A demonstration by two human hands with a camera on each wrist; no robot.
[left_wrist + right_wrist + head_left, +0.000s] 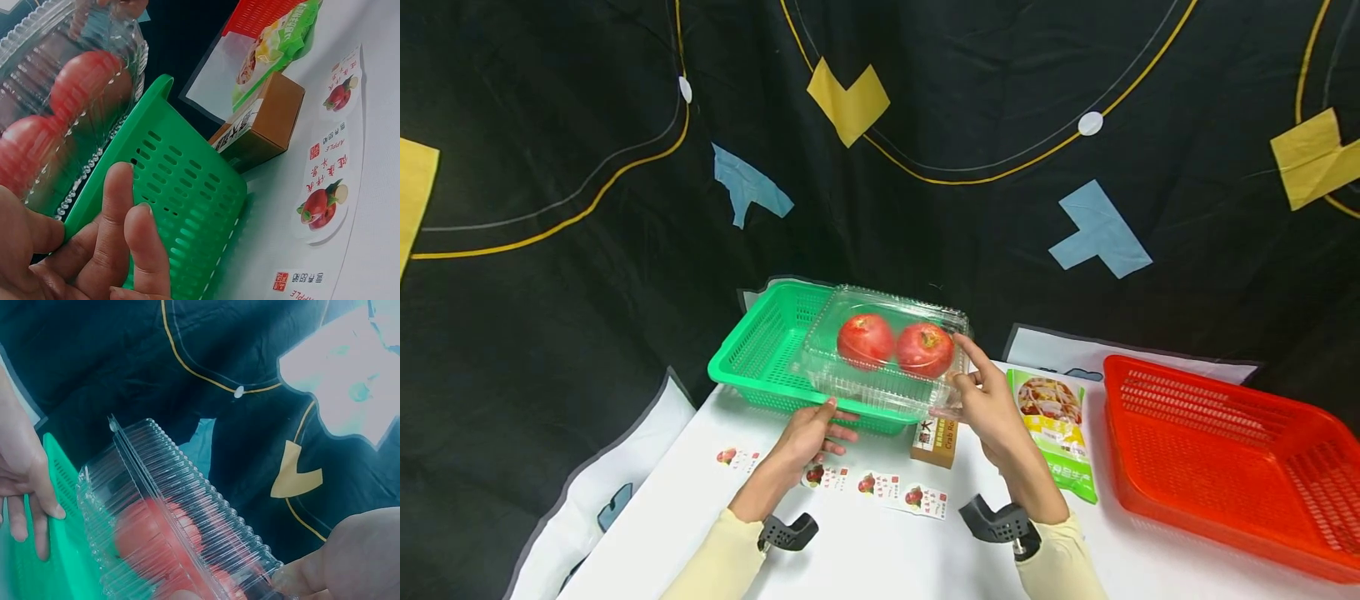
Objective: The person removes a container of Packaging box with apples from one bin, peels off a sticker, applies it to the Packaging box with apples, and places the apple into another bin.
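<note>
In the head view, the right hand (985, 400) pinches the near end of a clear, ribbed plastic clamshell box (868, 383), index finger on its lid and thumb lower down. Two round red fruits (866, 340), apparently apples, sit inside, one just left of that hand, the other farther left. The clamshell is over the right part of a green, slotted plastic basket (726, 367). The left hand (816, 429) lies at the basket's near rim, fingers spread loosely. Below and beside it are white labels printed with red fruit (877, 485). A small brown cardboard carton (936, 442) stands just below-left of the right hand; a green-and-yellow plastic packet (1056, 425) and a red plastic basket (1225, 442) lie to its right.

In the left wrist view, that thumb is at the green rim, two fingers extend in front of the outer wall, and the clamshell is just beyond. Whether the hand bears any weight, I cannot tell.

In the right wrist view, the clamshell tilts away leftward from the pinching hand. Its thin shell should be light, slick and easily dented, the fruit giving most weight and likely rolling; the stiffer rim, with support underneath, looks the best hold.
</note>
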